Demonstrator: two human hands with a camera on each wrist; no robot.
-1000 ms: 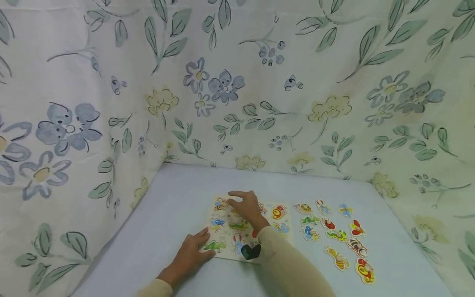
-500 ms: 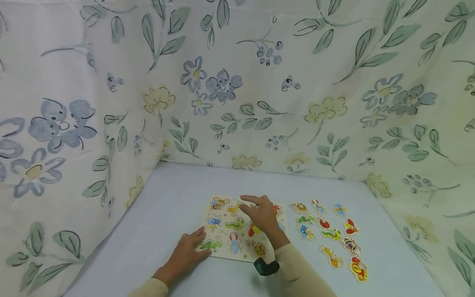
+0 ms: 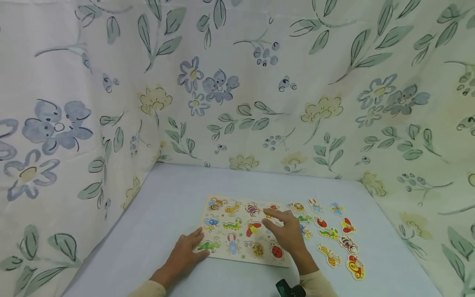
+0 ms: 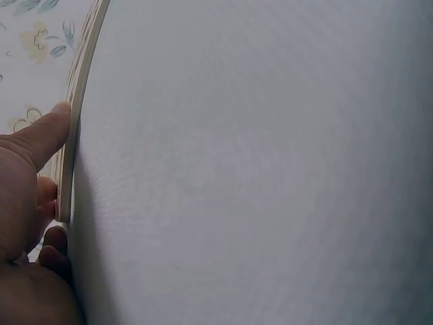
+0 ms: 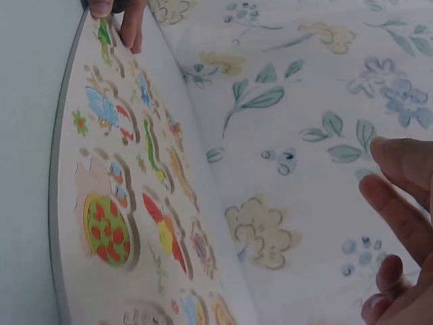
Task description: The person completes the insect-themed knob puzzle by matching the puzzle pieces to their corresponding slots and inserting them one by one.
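A wooden insect puzzle board (image 3: 243,237) lies flat on the white table. At its near-left corner, my left hand (image 3: 184,252) holds it with the thumb on the near edge and fingers along the left edge. In the left wrist view the thumb (image 4: 51,137) touches the board's side. My right hand (image 3: 289,234) hovers over the board's right part, thumb and index finger apart, holding nothing. In the right wrist view its fingers (image 5: 399,223) are bent loosely. A bee piece (image 3: 216,204) sits at the board's far-left corner. The hand hides some pictures on the right.
Several loose insect pieces lie right of the board, among them a snail (image 3: 296,207), a ladybug (image 3: 320,222), a green caterpillar (image 3: 328,233), a striped yellow insect (image 3: 329,255) and a red-yellow butterfly (image 3: 356,268). A floral cloth (image 3: 237,136) stands behind and beside the table.
My right hand has moved from above the bee at the far-left corner across to the board's right side, near the loose pieces. The left hand keeps its place on the board's corner.
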